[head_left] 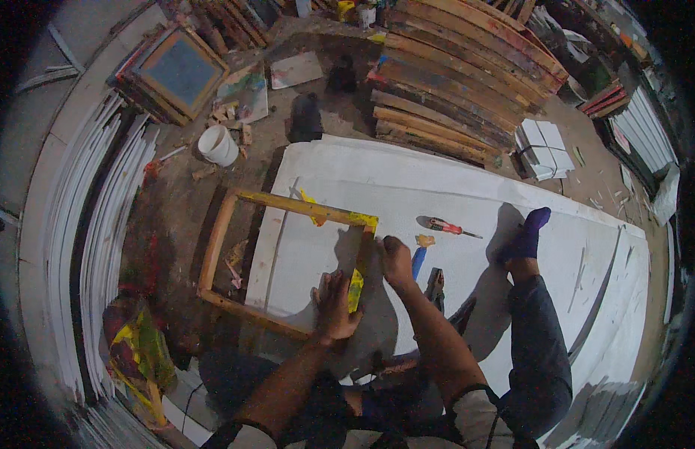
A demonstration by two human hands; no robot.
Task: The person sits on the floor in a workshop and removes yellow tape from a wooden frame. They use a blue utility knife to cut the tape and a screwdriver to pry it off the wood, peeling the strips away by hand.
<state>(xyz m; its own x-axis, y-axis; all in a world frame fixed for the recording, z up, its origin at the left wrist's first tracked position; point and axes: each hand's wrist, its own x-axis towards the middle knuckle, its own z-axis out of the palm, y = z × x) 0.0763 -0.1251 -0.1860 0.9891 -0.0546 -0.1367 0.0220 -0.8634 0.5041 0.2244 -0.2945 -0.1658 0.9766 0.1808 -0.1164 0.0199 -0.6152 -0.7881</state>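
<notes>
A rectangular wooden frame point(218, 238), with yellow patches on its right side, lies partly on white sheets and partly on the floor. At its near right corner my left hand point(337, 305) holds the right bar, fingers inside the frame. My right hand point(396, 262) is closed in a fist just outside the same bar, near the far right corner. Whatever it may hold is hidden. Right of it lie a blue-handled tool point(418, 260), pliers point(436, 284) and a red-handled screwdriver point(455, 227). A yellow scrap point(311, 208) shows by the far bar.
White sheets point(572, 247) spread under the tools, my leg resting across them. A white bucket point(218, 146) stands beyond the frame. Stacked wooden frames point(452, 82) fill the back, beside a tied white bundle point(543, 150). A yellow-stained bag point(141, 352) sits at the near left.
</notes>
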